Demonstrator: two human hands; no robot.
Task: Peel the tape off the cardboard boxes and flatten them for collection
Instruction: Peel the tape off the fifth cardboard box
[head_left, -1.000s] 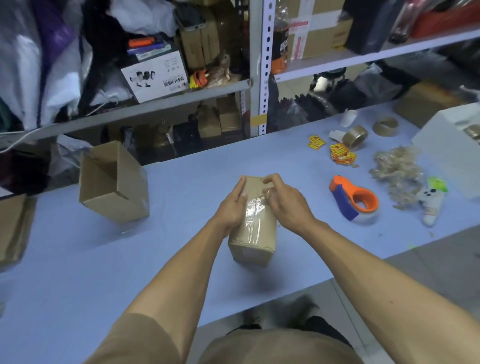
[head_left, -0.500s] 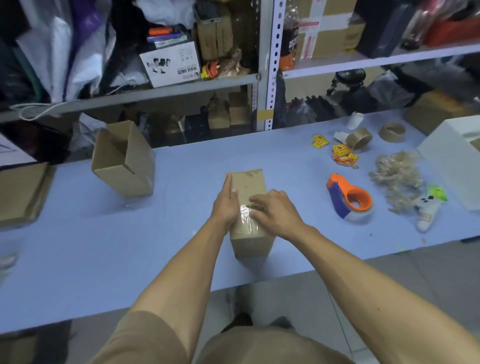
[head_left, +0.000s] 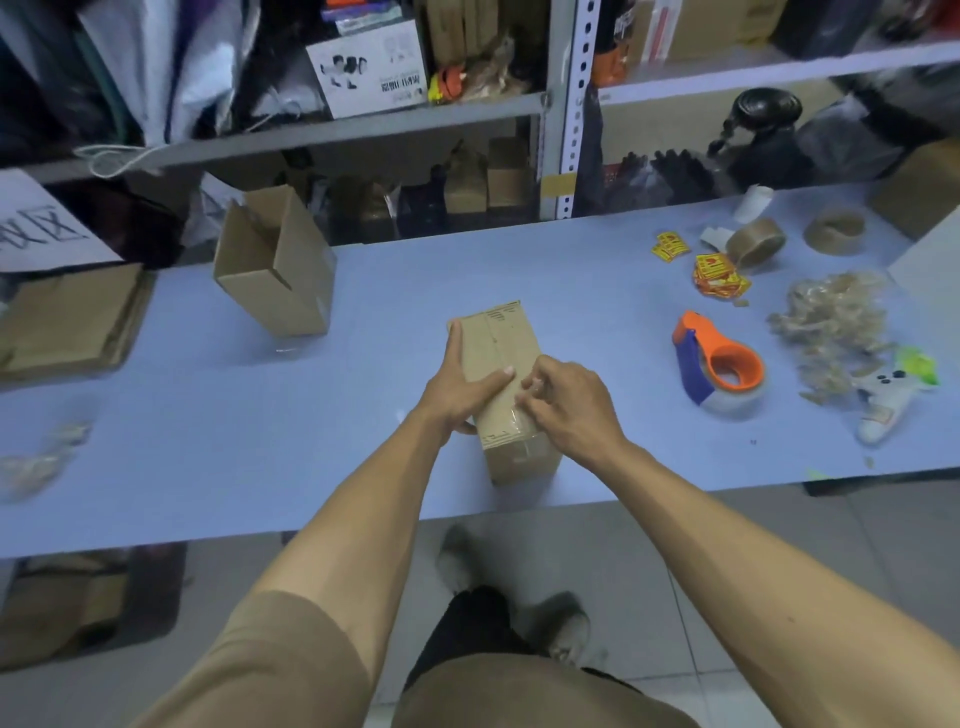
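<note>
A small sealed cardboard box (head_left: 501, 338) lies lengthwise on the blue table (head_left: 363, 415), near its front edge. My left hand (head_left: 460, 387) grips the box's left side, thumb laid across the top. My right hand (head_left: 566, 400) is curled over the near right part of the top and pinches clear tape (head_left: 522, 415) there; its fingertips hide the tape's end. A second cardboard box (head_left: 275, 270), open, stands tilted at the back left. Flattened cardboard (head_left: 67, 317) is stacked at the far left.
An orange and blue tape dispenser (head_left: 719, 361) sits right of the box. Behind it lie tape rolls (head_left: 756, 241), yellow stickers (head_left: 719, 275) and a heap of peeled tape (head_left: 831, 327). Shelves (head_left: 363, 124) full of goods run along the table's far edge.
My right hand has drawn back along the box top toward me, from the far part to the near end. The left hand stays on the box's left side. The view has shifted.
</note>
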